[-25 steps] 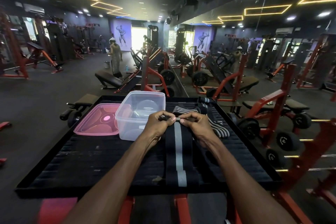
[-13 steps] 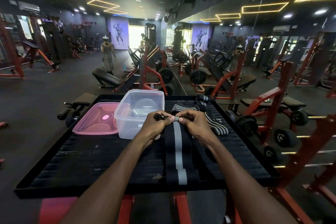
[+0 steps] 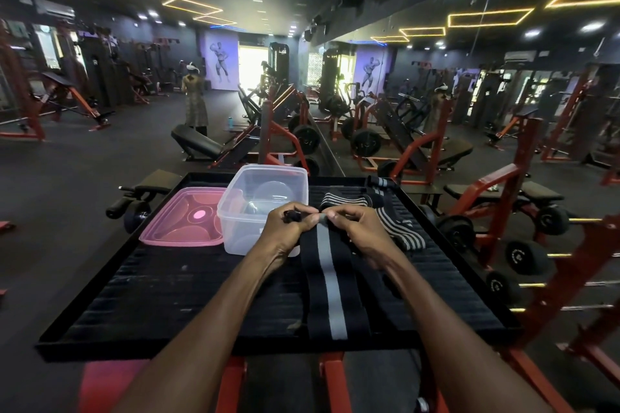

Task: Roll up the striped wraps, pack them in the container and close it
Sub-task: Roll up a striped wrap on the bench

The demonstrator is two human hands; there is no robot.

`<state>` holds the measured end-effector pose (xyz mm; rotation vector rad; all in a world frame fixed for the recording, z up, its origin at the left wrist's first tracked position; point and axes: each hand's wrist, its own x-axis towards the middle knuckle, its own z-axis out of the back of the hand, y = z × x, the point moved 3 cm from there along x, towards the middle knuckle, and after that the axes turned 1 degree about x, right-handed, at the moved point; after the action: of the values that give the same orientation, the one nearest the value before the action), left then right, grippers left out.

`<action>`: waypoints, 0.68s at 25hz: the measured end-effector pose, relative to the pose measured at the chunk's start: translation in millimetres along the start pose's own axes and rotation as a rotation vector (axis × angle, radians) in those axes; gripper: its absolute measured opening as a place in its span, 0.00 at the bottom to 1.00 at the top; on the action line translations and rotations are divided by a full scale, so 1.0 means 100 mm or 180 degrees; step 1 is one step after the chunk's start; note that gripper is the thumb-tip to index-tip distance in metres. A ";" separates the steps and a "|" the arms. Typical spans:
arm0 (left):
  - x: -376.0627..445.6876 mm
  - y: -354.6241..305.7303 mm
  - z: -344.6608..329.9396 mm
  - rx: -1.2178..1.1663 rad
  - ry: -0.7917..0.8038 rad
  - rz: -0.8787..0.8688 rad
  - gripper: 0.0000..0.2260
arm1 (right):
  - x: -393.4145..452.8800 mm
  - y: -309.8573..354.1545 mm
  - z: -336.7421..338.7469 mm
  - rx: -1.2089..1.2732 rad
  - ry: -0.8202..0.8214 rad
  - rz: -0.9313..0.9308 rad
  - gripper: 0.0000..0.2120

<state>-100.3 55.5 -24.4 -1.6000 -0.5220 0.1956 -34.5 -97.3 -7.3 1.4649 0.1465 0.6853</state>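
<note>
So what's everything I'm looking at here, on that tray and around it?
black ribbed tray: one, black, on a red frame in the foreground
clear plastic container: one, transparent, open, far-left part of the tray
pink plastic lid: one, pink, flat on the tray, left of the container
black wrap with a grey centre stripe: one, laid out toward the near edge, far end pinched by both hands
black-and-grey striped wraps: a loose heap, count unclear, far-right part of the tray
red-and-black gym machines: many, around the room
person standing: one, far off to the left
left hand: one, on the wrap's end
right hand: one, beside it on the same end
</note>
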 end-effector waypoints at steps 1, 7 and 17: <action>0.00 0.00 0.01 0.0020 -0.0001 -0.0008 0.08 | 0.00 -0.02 0.00 0.0024 0.0041 -0.0049 0.06; -0.05 0.03 -0.05 -0.0345 0.0178 0.0443 0.01 | 0.04 -0.03 -0.03 0.0300 -0.0124 0.0024 0.10; -0.04 0.01 -0.10 -0.0160 0.0205 0.0272 0.04 | 0.03 -0.05 0.06 0.0046 -0.0131 -0.0124 0.07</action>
<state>-99.3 44.5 -24.9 -1.6734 -0.4121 0.1957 -27.0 -100.8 -9.9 1.4852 0.1480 0.6233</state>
